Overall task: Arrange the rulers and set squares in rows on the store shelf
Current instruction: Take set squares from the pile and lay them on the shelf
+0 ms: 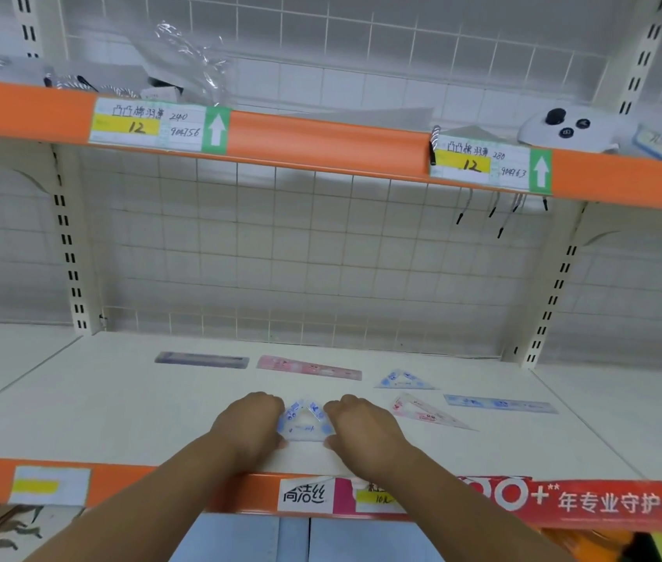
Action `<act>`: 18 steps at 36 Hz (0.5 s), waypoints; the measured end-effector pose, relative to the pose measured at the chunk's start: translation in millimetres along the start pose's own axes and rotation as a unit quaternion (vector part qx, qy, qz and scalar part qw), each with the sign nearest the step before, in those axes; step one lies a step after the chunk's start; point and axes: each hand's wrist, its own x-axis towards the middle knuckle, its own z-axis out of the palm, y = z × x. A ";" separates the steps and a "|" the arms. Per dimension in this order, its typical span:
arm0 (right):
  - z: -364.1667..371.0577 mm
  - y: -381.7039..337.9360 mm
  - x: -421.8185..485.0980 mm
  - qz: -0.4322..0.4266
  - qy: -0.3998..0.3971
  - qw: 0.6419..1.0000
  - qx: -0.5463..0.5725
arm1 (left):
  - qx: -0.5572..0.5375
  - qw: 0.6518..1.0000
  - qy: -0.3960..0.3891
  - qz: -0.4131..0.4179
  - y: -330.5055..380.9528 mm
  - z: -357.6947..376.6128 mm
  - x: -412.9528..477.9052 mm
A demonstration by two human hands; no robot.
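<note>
A: Item in hand?
B: Front blue set square [306,419], flat near the shelf's [118,419] front edge. Our left hand [250,423] and right hand [362,425] hold its sides, fingers curled.
A: Placed?
B: Back row, we judge: dark ruler [201,360], pink ruler [309,367], rear blue set square [404,380]. Pink set square [428,413] and blue ruler [499,404] are not yet aligned.

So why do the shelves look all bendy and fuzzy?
Head view: the wide lens bows the orange shelf edge; everything is soft, so print on the held blue set square smears; light is flat, shadows faint; the clear wrapper up top glints.
</note>
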 end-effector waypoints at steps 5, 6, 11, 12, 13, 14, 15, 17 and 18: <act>-0.2 9.7 -0.4 0.009 0.008 1.000 -0.002 | 0.008 1.000 0.013 0.017 9.5 0.8 4.9; 0.2 12.7 -0.4 0.010 0.010 1.000 -0.007 | 0.005 1.000 0.018 0.020 11.7 1.4 6.4; 1.7 32.8 1.1 0.022 0.017 0.999 -0.016 | -0.020 0.999 0.018 0.020 24.3 2.0 16.2; 1.1 38.2 1.6 0.025 0.018 0.999 -0.017 | -0.022 0.999 0.014 0.019 27.1 1.1 17.2; 0.4 44.3 2.2 0.031 0.019 0.999 -0.016 | -0.023 0.999 0.013 0.021 29.3 0.8 18.4; -0.7 50.8 2.8 0.038 0.019 0.999 -0.012 | -0.024 0.999 0.012 0.023 31.4 0.2 19.5; -1.6 57.9 3.6 0.045 0.021 0.999 -0.008 | -0.023 0.999 0.011 0.025 33.2 -0.4 20.6; -3.5 72.5 5.6 0.060 0.023 0.998 -0.007 | -0.023 0.999 0.009 0.027 36.9 -1.8 22.4; -4.7 80.0 6.5 0.068 0.023 0.997 -0.009 | -0.024 0.999 0.009 0.027 38.6 -2.4 23.4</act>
